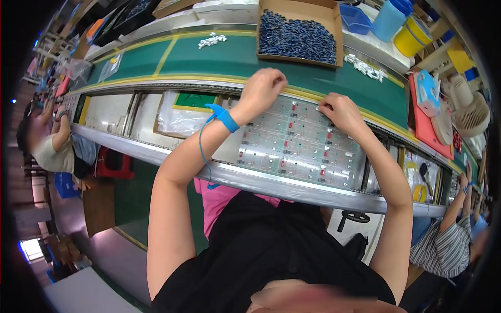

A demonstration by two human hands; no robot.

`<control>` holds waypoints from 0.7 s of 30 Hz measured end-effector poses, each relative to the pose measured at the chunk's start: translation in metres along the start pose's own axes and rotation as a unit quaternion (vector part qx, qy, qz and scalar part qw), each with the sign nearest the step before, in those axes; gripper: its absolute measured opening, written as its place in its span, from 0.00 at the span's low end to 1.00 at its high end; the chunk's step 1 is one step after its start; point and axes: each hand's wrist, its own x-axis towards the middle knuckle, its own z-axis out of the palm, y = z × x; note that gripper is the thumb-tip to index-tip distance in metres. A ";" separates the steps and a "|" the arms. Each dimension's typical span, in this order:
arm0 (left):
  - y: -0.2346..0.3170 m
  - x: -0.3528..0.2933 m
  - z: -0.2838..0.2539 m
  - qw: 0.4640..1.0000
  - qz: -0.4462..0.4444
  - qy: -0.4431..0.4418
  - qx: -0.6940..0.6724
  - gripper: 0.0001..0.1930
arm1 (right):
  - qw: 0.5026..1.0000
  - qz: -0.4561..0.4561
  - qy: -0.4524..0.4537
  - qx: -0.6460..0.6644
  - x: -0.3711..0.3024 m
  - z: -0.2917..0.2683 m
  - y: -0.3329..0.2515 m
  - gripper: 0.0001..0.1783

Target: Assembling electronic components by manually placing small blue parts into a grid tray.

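My left hand (263, 89), with a blue wrist strap (226, 118) and cord, is over the far left edge of a pale circuit-board panel (305, 159). Its fingers are curled together, and what they hold, if anything, is hidden. At the panel's far right edge my right hand (342, 112) has thumb and fingertips pressed together; any small part between them cannot be made out. The panel lies on the rails of the line and carries rows of small red and black components.
Beyond the hands stands a cardboard box (300, 34) of dark blue cylindrical parts. Small white parts (212, 40) lie left of it, and more white parts (365, 68) right of it. A metal rail (261, 177) runs along my front. Co-workers sit at both sides.
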 end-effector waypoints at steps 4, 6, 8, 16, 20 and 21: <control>-0.047 0.026 -0.038 0.973 0.039 0.212 0.082 0.06 | 0.999 -0.013 0.033 -0.017 0.003 0.009 -0.001 0.07; -0.079 0.041 -0.050 0.946 0.039 0.269 0.178 0.06 | 0.999 -0.019 0.032 -0.032 0.001 0.007 -0.001 0.08; -0.106 0.058 -0.057 0.935 0.029 0.278 0.218 0.07 | 0.999 -0.019 0.033 -0.036 -0.002 0.005 -0.002 0.08; -0.170 0.079 -0.067 0.924 0.047 0.083 0.369 0.06 | 0.999 0.017 0.036 -0.008 -0.011 -0.024 0.005 0.09; -0.146 0.060 -0.063 0.899 0.088 0.090 0.419 0.05 | 0.991 0.028 0.122 -0.052 -0.010 -0.040 0.060 0.10; -0.138 0.052 -0.067 0.899 0.090 0.090 0.419 0.05 | 0.987 0.046 0.146 -0.054 -0.006 -0.043 0.075 0.10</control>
